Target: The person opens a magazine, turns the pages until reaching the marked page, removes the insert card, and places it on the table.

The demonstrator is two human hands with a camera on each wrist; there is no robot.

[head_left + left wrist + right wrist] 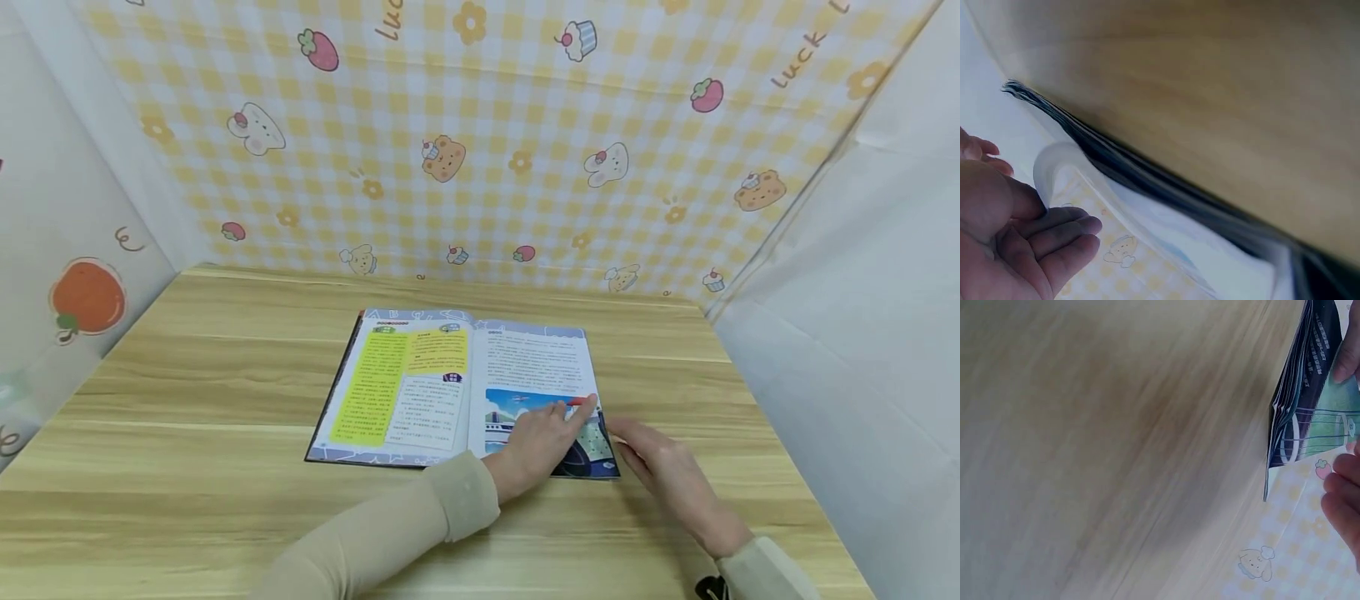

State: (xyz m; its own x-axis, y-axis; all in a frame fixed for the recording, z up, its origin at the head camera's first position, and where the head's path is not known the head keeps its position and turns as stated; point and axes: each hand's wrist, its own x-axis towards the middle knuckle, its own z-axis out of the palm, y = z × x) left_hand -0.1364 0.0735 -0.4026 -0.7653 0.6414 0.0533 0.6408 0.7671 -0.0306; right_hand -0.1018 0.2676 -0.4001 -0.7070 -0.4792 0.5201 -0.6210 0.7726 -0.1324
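An open book lies on the table, with a yellow-green text panel on its left page and a colour picture on its right page. My left hand reaches across the picture to the right page's outer edge. In the left wrist view a curled page meets the thumb of my left hand, which pinches its edge. Just off the book's right side is my right hand, its fingertips near the edge. Its fingers look loosely bent in the right wrist view.
The wood-grain table carries the book near its middle. Behind it hangs a yellow checked cloth with cartoon prints. White sheets close off the left side and the right side.
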